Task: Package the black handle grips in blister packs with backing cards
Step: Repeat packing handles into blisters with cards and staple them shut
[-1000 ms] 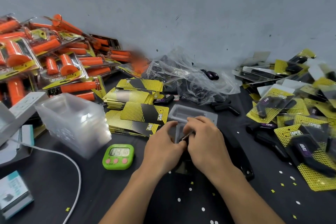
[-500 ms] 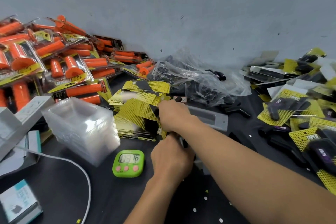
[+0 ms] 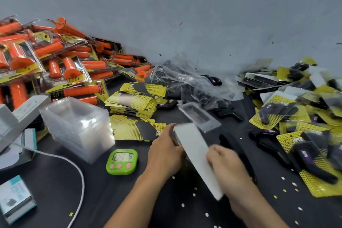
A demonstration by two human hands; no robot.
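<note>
Right hand [image 3: 227, 168] is back from the card stack [image 3: 137, 102] beyond the timer [image 3: 122, 161], now pinching a white-faced backing card [image 3: 194, 153] together with left hand [image 3: 166, 153] just right of the timer, so fitting it to a pack likely comes next.

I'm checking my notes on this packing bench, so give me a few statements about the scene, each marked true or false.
1. The left hand and the right hand hold one pale card between them. True.
2. The green timer lies to the right of the right hand. False: it lies to the left of the left hand.
3. Packaged orange grips are piled at the left, by the wall. True.
4. The stack of clear blisters stands on top of the yellow cards. False: it stands on the table, to the left of them.
5. A single clear blister lies beyond the pale card. True.
</note>
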